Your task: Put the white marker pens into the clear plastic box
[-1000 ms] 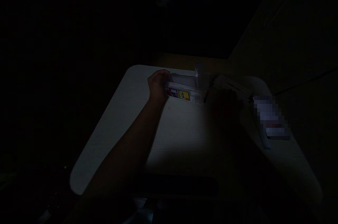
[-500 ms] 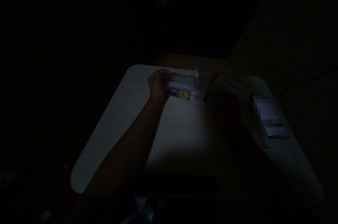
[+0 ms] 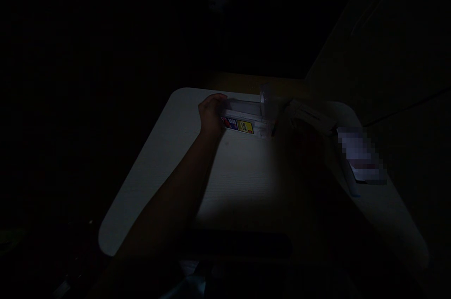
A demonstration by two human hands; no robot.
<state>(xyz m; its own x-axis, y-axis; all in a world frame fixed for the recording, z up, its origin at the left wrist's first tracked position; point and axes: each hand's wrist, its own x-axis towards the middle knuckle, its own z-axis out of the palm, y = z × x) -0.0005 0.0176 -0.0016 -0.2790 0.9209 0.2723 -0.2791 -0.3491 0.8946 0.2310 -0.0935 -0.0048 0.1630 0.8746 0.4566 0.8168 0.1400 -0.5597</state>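
Observation:
My left hand [image 3: 210, 114] is closed round the left end of a clear plastic box [image 3: 243, 110], which lies on its side on the white table [image 3: 243, 167]. A yellow, purple and red label [image 3: 237, 125] shows on the near side of the box. At its right end a clear flap [image 3: 265, 94] stands up. My right hand [image 3: 306, 141] is in deep shadow, to the right of that end. Its fingers are too dark to make out, and a small dark thing [image 3: 275, 127] shows between it and the box.
A pale, long box or packet [image 3: 312, 114] lies behind my right hand. Farther right is a phone-like flat thing with a blurred face [image 3: 362, 155], near the table's right edge. Darkness surrounds the table, and a cable [image 3: 405, 110] runs off to the right.
The view has shifted very slightly. My left hand keeps its hold on the clear box; the dark thing near the box's right end looks a little more tilted.

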